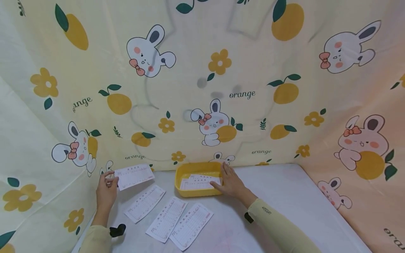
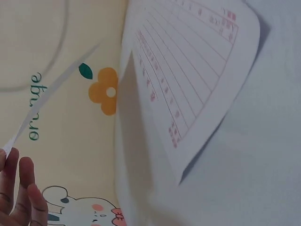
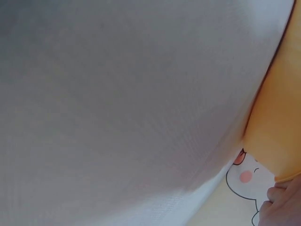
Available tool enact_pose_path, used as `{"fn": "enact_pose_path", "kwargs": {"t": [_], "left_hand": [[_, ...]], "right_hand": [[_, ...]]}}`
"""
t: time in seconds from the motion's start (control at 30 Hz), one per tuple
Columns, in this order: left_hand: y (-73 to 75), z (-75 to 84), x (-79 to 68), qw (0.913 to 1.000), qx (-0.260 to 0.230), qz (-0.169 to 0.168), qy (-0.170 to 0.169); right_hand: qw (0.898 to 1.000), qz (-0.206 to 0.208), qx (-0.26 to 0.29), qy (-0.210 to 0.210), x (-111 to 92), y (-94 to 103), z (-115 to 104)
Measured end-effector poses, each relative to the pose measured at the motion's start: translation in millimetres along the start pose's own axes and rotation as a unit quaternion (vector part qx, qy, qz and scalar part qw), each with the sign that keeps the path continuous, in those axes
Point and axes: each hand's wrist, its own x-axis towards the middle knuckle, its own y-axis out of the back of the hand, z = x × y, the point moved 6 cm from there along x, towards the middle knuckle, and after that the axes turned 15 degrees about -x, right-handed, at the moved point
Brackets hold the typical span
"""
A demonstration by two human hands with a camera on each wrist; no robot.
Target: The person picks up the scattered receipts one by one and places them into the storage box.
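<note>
My left hand (image 1: 107,188) pinches the left edge of a printed paper form (image 1: 134,175) and holds it raised over the far left of the table. In the left wrist view that slip (image 2: 51,92) appears nearly edge-on, above the fingers (image 2: 26,188). My right hand (image 1: 232,182) grips the right end of a yellow plastic basket (image 1: 199,193), its thumb over the rim. Inside the basket lie a few similar forms (image 1: 197,182), overlapping. In the right wrist view only part of the hand (image 3: 284,205) shows, at the basket's yellow wall (image 3: 277,103).
Three more printed forms lie on the white table (image 1: 259,218): one on the left (image 1: 145,203), one in the middle (image 1: 166,219) and one beside it (image 1: 191,226), the last two touching. A curtain (image 1: 190,88) with rabbits and oranges hangs behind and at both sides.
</note>
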Motion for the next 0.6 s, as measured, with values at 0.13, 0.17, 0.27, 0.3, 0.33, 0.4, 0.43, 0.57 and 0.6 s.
{"fn": "enact_pose_path", "kwargs": {"t": [0.13,0.17,0.27,0.3,0.33,0.4,0.43,0.57,0.6], "left_hand": [[-1.6,3.5,-3.7,1.0000,-0.001,0.000,-0.001],[-2.2,4.1,-4.9,1.0000,-0.002,-0.002,-0.002],[-4.1,5.6,-9.1,0.9999,-0.009,-0.007,-0.009],[-5.2,5.9,-10.3,0.9998,-0.011,-0.010,-0.012],[-6.4,6.2,-11.7,0.9997,-0.013,-0.014,-0.013],[-9.2,7.6,-14.6,0.9996,-0.013,-0.021,-0.013],[-10.9,8.5,-15.5,0.9996,-0.013,-0.024,-0.011],[-18.8,13.7,-18.5,0.9991,-0.022,-0.035,-0.003],[-21.2,16.0,-19.0,0.9990,-0.024,-0.038,-0.004]], "right_hand": [[1.000,0.003,0.005,0.003,-1.4,1.9,-0.7],[1.000,0.003,0.005,0.004,-1.5,2.1,-0.8],[1.000,0.004,0.008,0.003,-1.5,1.0,-0.8],[1.000,0.004,0.007,0.003,-1.5,0.6,-0.7],[1.000,0.002,0.007,0.002,-1.7,0.4,-0.8],[1.000,0.001,0.007,0.001,-2.1,0.8,-1.3],[1.000,0.000,0.006,0.001,-2.1,1.0,-1.5],[1.000,-0.002,0.002,0.003,-1.1,1.4,-0.4],[1.000,-0.003,0.000,0.004,-0.7,1.3,-0.1]]}}
